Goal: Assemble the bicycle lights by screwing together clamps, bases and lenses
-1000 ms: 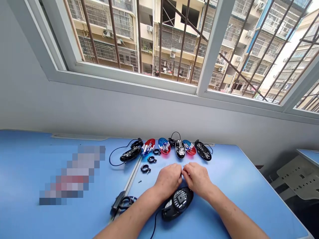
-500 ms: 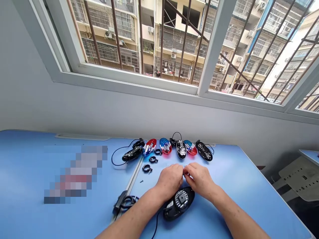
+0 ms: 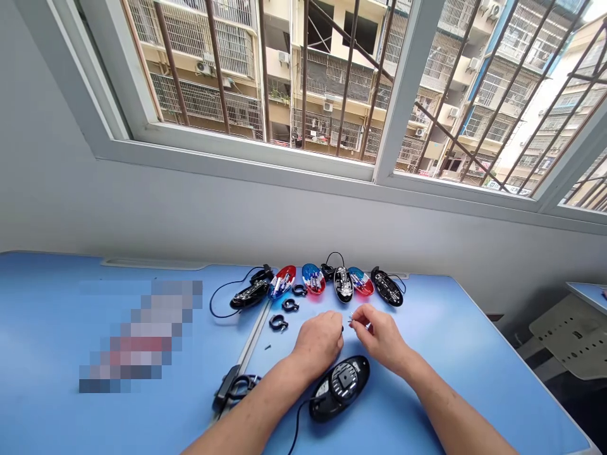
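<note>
My left hand (image 3: 318, 338) is closed above the blue table, with a small dark part just showing at its fingertips. To its right, my right hand (image 3: 377, 332) pinches small, thin silvery pieces, too small to identify surely, between thumb and fingers. A narrow gap separates the hands. Below them lies a black oval device (image 3: 340, 388) with a round ridged base facing up and a cable running toward the near edge. Left of my left hand, black ring clamps (image 3: 278, 323) rest on the table, and a small dark screw (image 3: 268, 346) lies near them.
Along the back stand black oval units (image 3: 344, 284) and red-and-blue oval shells (image 3: 313, 279) holding small parts. A black clamp-like part (image 3: 227, 388) with a coiled cable sits at the near left. A blurred patch (image 3: 142, 335) covers the left tabletop. Behind is a barred window.
My hands have moved apart, opening a gap between their fingertips. The silvery pieces now show more clearly in my right hand. The view has shifted slightly.
</note>
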`<state>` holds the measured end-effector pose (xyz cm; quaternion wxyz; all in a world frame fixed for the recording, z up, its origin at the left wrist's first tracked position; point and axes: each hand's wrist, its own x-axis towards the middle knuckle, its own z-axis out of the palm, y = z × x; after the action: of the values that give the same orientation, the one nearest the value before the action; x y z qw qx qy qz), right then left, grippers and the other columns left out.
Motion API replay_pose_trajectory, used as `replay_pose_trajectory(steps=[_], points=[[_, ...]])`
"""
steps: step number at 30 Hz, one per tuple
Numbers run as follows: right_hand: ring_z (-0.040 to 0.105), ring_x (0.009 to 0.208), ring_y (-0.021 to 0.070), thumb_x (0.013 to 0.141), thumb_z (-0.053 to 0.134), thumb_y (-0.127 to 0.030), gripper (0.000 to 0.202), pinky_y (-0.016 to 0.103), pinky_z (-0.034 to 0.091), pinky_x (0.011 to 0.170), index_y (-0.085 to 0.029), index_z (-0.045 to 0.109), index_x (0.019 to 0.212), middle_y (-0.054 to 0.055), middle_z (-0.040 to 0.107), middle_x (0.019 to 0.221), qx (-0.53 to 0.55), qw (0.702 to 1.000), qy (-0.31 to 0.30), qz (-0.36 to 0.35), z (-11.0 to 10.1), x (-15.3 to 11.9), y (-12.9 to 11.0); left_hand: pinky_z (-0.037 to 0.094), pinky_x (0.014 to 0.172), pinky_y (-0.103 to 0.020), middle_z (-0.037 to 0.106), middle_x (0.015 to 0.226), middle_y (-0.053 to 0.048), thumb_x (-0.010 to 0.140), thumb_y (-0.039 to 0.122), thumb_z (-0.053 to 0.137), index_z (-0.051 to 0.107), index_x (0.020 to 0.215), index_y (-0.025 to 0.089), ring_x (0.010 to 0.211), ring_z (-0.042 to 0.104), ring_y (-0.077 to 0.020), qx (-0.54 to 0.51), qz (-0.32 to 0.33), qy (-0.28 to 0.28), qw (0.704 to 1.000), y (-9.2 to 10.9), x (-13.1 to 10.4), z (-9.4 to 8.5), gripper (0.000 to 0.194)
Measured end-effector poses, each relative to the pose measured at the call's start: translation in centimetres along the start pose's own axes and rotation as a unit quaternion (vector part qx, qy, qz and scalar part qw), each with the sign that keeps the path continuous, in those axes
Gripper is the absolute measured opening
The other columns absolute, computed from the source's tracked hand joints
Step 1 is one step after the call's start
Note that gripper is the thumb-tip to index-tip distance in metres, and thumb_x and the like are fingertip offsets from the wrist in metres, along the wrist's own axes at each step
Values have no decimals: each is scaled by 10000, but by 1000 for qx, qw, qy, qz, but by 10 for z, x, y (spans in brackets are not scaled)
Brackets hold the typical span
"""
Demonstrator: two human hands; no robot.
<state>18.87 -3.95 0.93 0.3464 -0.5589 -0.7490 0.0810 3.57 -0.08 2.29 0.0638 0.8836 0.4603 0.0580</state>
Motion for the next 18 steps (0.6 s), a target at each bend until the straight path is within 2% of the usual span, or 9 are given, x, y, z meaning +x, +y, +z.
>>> replay_pose_trajectory(steps=[5, 12, 18], points=[[566, 590, 122, 859, 468, -183, 59, 211, 409, 515, -207, 503, 818, -2, 645, 711, 25, 999, -5, 26, 3, -1, -2, 473, 770, -332, 684, 918, -122, 839, 101, 441, 633, 930, 145, 925, 648, -267, 16, -27, -14, 999, 0, 0, -5, 216], [580, 660, 150, 818, 483, -138, 85, 245, 408, 601, -207, 532, 804, 12, 656, 751, 8, 999, -39, 29, 6, -5, -6, 470, 802, -346, 675, 987, -141, 868, 107, 437, 631, 982, 128, 992, 629, -283, 31, -40, -30, 998, 0, -2, -11, 226], [584, 695, 162, 781, 511, -112, 108, 254, 405, 639, -209, 557, 799, 14, 658, 766, 7, 997, -63, 39, 8, -6, -7, 461, 766, -321, 676, 1000, -118, 871, 123, 464, 642, 923, 158, 965, 636, -268, 9, -43, -33, 998, -4, -2, -12, 188]])
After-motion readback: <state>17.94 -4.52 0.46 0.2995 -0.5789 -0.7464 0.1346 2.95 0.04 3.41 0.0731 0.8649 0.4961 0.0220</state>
